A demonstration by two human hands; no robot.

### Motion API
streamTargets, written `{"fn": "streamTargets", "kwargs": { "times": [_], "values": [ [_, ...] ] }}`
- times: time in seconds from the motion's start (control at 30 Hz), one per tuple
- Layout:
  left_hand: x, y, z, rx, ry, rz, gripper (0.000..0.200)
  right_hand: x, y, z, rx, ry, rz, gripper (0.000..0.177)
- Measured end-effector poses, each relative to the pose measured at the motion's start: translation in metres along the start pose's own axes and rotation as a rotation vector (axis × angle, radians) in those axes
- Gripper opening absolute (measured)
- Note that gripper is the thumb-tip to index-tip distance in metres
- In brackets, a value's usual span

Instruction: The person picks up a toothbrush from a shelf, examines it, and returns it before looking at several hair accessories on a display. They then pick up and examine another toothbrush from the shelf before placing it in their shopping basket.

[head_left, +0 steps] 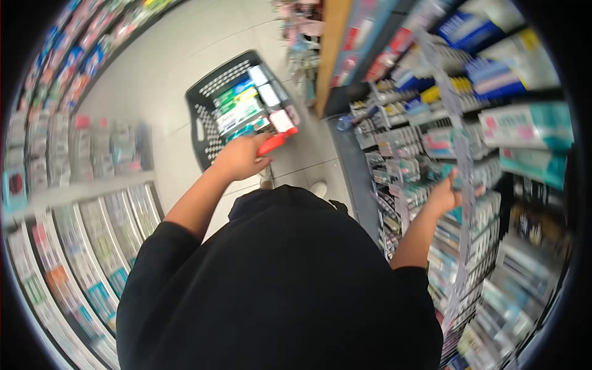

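Observation:
My left hand (239, 158) is closed round the red handle (271, 145) of a dark grey shopping basket (198, 105). Inside the basket lie green-and-white packs (237, 105) and several white boxes; their labels are blurred. My right hand (445, 196) reaches out to the shelving on the right, its fingers apart beside a clear plastic strip (459, 129). Small hanging packs, some teal and white, surround that hand. Part of its fingers is behind the strip, and whether they touch a pack is hard to make out.
Shelves of packaged goods (92, 240) line the left side. On the right, larger teal-and-white packs (527, 126) and blue-and-white packs (493, 77) sit on upper shelves. A wooden-coloured panel (333, 55) stands at the shelf end. Pale floor tiles (172, 74) run between.

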State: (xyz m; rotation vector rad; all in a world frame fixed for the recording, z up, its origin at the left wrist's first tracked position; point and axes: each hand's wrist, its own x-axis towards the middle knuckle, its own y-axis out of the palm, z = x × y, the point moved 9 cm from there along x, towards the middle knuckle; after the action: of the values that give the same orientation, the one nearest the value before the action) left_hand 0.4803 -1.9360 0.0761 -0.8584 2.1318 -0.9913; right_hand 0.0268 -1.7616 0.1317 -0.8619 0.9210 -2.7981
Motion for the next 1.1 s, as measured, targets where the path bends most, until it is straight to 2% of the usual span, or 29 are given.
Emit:
{"fn": "streamTargets", "kwargs": {
  "times": [0.03,0.07,0.13,0.23,0.33,0.4,0.47,0.53,0.6,0.63,0.7,0.73,0.83,0.9,1.0,1.03,1.1],
  "values": [
    [-0.002,-0.002,0.002,-0.001,0.020,-0.056,0.047,-0.004,-0.002,0.005,-0.017,-0.149,-0.099,0.077],
    [-0.004,-0.004,0.003,-0.001,0.046,-0.106,0.045,-0.005,0.006,-0.014,-0.144,-0.096,-0.073,0.082],
    [-0.004,0.001,0.002,-0.026,0.038,-0.080,0.042,-0.024,0.005,-0.017,-0.251,-0.155,-0.089,0.086],
    [-0.008,-0.003,0.003,-0.027,0.042,-0.077,0.042,-0.076,0.007,0.019,-0.018,-0.201,-0.035,0.070],
    [-0.007,0.003,0.011,-0.167,0.016,0.024,0.045,-0.150,0.057,0.062,0.235,0.075,0.524,0.054],
    [-0.007,0.009,0.016,-0.259,-0.027,0.111,0.045,-0.199,0.094,0.088,0.247,-0.035,0.946,0.047],
    [-0.005,0.017,0.024,-0.397,-0.010,0.143,0.047,-0.246,0.100,0.189,0.208,-0.562,1.129,0.049],
    [-0.006,0.021,0.033,-0.515,0.043,0.139,0.049,-0.289,0.103,0.257,0.149,-0.945,1.252,0.057],
    [-0.009,0.018,0.041,-0.621,0.122,0.095,0.051,-0.323,0.112,0.286,0.084,-1.080,1.442,0.061],
    [-0.015,0.022,0.049,-0.627,0.106,0.166,0.051,-0.340,0.116,0.295,0.049,-1.147,1.541,0.063],
    [-0.032,0.030,0.067,-0.636,0.074,0.308,0.052,-0.365,0.119,0.313,0.001,-1.304,1.558,0.051],
    [-0.039,0.029,0.075,-0.699,0.079,0.303,0.052,-0.376,0.121,0.319,-0.023,-1.384,1.565,0.045],
    [-0.056,0.029,0.099,-0.873,0.068,0.316,0.049,-0.390,0.144,0.302,-0.403,-1.334,1.770,0.021],
    [-0.062,0.026,0.113,-0.968,0.032,0.371,0.046,-0.389,0.145,0.311,-0.385,-1.313,1.728,0.017],
    [-0.060,0.031,0.147,-1.015,-0.053,0.332,0.042,-0.392,0.149,0.324,-0.345,-1.303,1.702,0.020],
    [-0.053,0.042,0.166,-1.039,-0.099,0.256,0.041,-0.394,0.149,0.327,-0.331,-1.297,1.703,0.020],
    [-0.031,0.080,0.217,-0.786,-0.238,0.214,0.035,-0.397,0.152,0.333,-0.324,-1.281,1.711,0.023]
  ]
}}
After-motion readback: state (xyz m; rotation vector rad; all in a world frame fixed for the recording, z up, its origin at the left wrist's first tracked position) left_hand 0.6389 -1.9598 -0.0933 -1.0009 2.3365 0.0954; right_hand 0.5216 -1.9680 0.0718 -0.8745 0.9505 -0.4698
